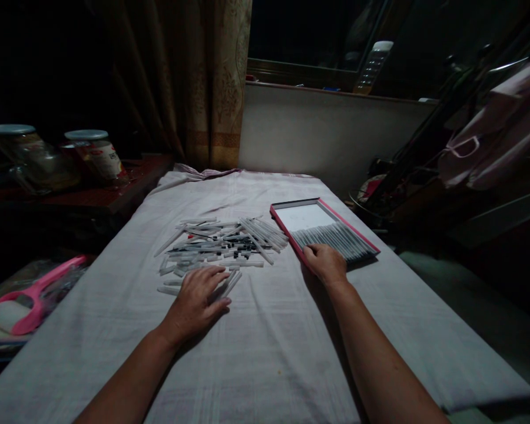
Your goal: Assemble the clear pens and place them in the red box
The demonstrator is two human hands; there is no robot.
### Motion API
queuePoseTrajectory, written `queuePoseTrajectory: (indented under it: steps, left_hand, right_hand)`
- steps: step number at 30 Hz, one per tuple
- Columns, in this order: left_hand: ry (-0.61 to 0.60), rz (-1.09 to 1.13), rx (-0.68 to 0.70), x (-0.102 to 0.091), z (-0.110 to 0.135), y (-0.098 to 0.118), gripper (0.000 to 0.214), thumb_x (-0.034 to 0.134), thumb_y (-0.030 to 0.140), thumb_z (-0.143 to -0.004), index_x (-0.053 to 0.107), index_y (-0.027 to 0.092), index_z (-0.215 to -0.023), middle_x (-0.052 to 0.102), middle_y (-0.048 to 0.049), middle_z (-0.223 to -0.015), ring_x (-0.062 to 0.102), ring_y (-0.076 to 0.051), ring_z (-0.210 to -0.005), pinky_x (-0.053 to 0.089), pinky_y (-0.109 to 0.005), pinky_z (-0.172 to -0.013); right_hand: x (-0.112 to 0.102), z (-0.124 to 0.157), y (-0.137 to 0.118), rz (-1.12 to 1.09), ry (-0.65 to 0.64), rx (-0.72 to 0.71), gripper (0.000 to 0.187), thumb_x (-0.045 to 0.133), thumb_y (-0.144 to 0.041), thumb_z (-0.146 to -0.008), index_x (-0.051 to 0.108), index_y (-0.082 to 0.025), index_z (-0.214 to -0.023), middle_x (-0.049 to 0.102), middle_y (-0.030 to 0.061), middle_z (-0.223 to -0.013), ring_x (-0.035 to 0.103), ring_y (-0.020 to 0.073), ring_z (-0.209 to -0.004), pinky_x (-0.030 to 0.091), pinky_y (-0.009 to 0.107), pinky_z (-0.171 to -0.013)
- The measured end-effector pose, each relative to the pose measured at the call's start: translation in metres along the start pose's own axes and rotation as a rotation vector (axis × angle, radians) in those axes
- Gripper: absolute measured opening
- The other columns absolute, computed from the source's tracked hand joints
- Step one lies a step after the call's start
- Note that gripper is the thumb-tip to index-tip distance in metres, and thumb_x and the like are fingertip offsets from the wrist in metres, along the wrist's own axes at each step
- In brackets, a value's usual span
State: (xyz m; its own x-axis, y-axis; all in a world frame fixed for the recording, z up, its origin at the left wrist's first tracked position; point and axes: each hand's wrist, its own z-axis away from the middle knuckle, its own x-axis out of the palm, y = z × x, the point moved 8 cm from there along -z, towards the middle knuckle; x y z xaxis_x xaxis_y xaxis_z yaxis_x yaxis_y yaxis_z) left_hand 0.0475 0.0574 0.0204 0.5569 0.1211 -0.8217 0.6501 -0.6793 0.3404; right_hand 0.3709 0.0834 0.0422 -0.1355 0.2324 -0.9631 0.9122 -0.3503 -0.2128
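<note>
A loose heap of whitish translucent pen barrels [216, 250] lies on the cloth-covered table, with small black pieces among them. My left hand [201, 294] rests palm down at the heap's near side, fingers stretched and thumb apart. A few barrels [232, 284] show just beyond its fingertips. To the right is a shallow box [281, 225] with a pink-red and black rim. Inside it, a row of grey translucent barrels [335, 235] lies side by side in the near half. My right hand [325, 262] is at the box's near left corner, fingers curled over the barrel ends; what they grip is hidden.
A white checked cloth [265, 353] covers the table. At left, lidded jars [95, 159] stand on a dark red cabinet, and a pink-handled item [35, 300] lies lower down. A patterned curtain [225, 88] hangs behind. A plastic bottle [373, 68] stands on the windowsill.
</note>
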Motion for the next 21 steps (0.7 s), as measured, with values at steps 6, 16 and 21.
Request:
queuePoseTrajectory:
  steps: [6, 16, 21]
  left_hand:
    - [-0.105, -0.082, 0.012, 0.009, 0.002, 0.007, 0.032, 0.053, 0.025, -0.092, 0.063, 0.027, -0.123, 0.066, -0.0086, -0.128, 0.054, -0.028, -0.125, 0.028, -0.059, -0.111]
    - [0.012, -0.104, -0.048, 0.006, -0.011, -0.012, 0.028, 0.049, 0.02, -0.093, 0.068, 0.026, -0.113, 0.07, -0.0083, -0.119, 0.061, -0.025, -0.114, 0.036, -0.055, -0.108]
    - [0.107, -0.155, 0.034, -0.01, -0.012, 0.015, 0.034, 0.051, 0.021, -0.092, 0.062, 0.024, -0.124, 0.064, -0.0102, -0.13, 0.054, -0.028, -0.124, 0.032, -0.055, -0.111]
  right_hand:
    - [-0.011, 0.001, -0.005, 0.007, 0.08, -0.04, 0.033, 0.047, -0.03, -0.091, 0.078, -0.02, -0.1, 0.075, 0.0128, -0.102, 0.068, 0.0241, -0.088, 0.042, 0.029, -0.068]
    - [0.026, 0.032, -0.082, -0.054, -0.108, -0.315, 0.02, 0.057, -0.029, -0.088, 0.073, -0.02, -0.093, 0.073, 0.0099, -0.101, 0.067, 0.0214, -0.086, 0.042, 0.027, -0.068]
    - [0.021, 0.039, -0.081, -0.266, -0.081, -0.338, 0.019, 0.055, -0.025, -0.089, 0.072, -0.019, -0.098, 0.074, 0.0085, -0.094, 0.067, 0.0206, -0.082, 0.045, 0.028, -0.071]
